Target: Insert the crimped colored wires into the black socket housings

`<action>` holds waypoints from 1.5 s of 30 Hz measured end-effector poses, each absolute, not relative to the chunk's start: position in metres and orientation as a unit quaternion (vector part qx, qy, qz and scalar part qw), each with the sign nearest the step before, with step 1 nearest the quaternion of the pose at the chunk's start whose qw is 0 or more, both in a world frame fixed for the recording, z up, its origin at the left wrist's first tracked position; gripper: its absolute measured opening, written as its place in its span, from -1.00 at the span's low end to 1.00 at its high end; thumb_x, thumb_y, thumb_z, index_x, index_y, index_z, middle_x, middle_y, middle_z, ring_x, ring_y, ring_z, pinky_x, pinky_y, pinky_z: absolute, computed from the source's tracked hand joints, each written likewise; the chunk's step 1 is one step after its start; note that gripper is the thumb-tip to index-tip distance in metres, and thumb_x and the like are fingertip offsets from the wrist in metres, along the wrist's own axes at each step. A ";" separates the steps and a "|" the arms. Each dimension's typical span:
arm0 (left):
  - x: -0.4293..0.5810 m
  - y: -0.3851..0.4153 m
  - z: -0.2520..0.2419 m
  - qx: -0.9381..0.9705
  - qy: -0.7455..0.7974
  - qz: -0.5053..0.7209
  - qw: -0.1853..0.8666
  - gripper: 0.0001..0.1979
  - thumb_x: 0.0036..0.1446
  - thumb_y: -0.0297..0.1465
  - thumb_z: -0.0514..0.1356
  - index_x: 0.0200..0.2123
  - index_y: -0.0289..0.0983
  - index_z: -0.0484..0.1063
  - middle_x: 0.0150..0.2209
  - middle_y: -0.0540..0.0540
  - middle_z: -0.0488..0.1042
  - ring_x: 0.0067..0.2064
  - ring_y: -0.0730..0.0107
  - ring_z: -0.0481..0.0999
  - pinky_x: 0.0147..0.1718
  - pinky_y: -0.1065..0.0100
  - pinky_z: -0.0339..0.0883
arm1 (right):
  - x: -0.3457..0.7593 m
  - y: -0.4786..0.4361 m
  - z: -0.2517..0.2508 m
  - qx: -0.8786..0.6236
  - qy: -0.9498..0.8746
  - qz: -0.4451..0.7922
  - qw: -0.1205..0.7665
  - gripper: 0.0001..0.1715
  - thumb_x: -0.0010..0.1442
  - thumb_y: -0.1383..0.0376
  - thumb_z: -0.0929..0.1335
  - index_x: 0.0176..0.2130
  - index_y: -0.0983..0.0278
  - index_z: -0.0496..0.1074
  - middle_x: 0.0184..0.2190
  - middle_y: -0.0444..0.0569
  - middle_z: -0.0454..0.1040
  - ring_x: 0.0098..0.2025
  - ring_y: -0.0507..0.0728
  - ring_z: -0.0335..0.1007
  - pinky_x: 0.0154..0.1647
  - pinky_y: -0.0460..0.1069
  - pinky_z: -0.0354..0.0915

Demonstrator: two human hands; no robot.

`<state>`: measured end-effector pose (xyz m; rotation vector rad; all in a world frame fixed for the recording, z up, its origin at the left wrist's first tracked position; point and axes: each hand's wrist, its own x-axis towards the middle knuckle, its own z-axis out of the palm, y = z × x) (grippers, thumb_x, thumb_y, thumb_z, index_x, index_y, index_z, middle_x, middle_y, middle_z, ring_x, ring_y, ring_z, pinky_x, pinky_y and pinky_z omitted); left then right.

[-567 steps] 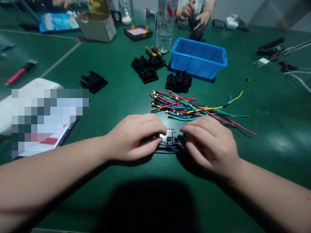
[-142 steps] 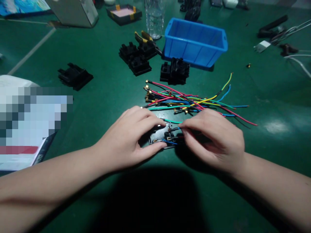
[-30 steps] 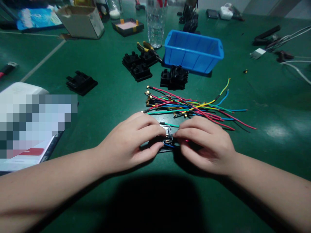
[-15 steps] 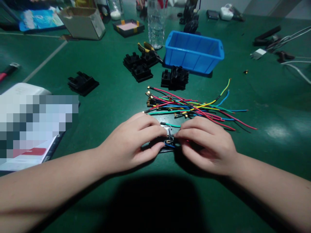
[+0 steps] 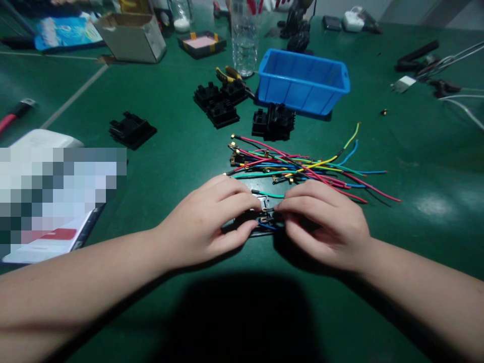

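Observation:
My left hand point(image 5: 214, 217) is closed around the left side of a black plastic socket housing point(image 5: 263, 232) on the green table, its thumb at the near edge. From the right, my right hand point(image 5: 325, 222) pinches a terminal wire by its black-sleeved end point(image 5: 273, 209), with the metal tip at the housing. Inside the housing a brass contact and a short blue wire point(image 5: 268, 226) show. The wire's far part is hidden under my right palm. Just beyond my fingers a green wire point(image 5: 270, 194) lies on the table. Farther out is a bundle of coloured wires point(image 5: 302, 166) with brass terminals.
Several black housings point(image 5: 221, 112) stand beyond the wires, beside yellow-handled pliers point(image 5: 229, 74) and a blue bin point(image 5: 302, 85). Another housing point(image 5: 132, 130) sits to the left. A clear bottle point(image 5: 245, 45) and a cardboard box point(image 5: 130, 40) are at the back. White cables point(image 5: 459, 103) lie right.
The metal tip of the wire in my right hand now shows at the housing. Both hands keep nearly the same place; the whole view has shifted slightly.

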<state>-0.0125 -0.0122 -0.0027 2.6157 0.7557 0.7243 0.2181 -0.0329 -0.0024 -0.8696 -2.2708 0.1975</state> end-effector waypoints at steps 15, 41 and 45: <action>-0.011 -0.012 -0.002 0.914 0.267 0.255 0.169 -0.84 0.21 -0.45 0.16 -0.13 -0.29 0.41 -0.21 -0.11 0.51 -0.17 0.36 0.45 -0.14 0.31 0.34 | 0.217 -0.034 0.000 -0.336 -0.869 0.078 0.354 -0.74 0.15 0.49 0.32 -0.21 0.18 0.43 -0.31 -0.01 0.53 -0.28 0.12 0.49 -0.28 0.02 0.46; -0.010 -0.013 -0.002 0.921 0.238 0.231 0.204 -0.94 0.19 -0.48 0.11 -0.27 -0.30 0.36 -0.29 -0.11 0.46 -0.22 0.34 0.38 -0.17 0.28 0.28 | 0.219 -0.027 -0.011 -0.449 -0.842 0.049 0.293 -0.86 0.19 0.38 0.30 -0.21 0.27 0.41 -0.20 0.08 0.51 -0.14 0.26 0.39 -0.10 0.20 0.29; -0.011 -0.013 -0.001 0.923 0.233 0.230 0.203 -0.94 0.19 -0.48 0.10 -0.27 -0.30 0.36 -0.30 -0.11 0.46 -0.22 0.33 0.38 -0.18 0.27 0.27 | 0.218 -0.027 -0.011 -0.455 -0.845 0.075 0.271 -0.92 0.20 0.36 0.29 -0.31 0.27 0.40 -0.27 0.04 0.51 -0.19 0.22 0.38 -0.13 0.16 0.27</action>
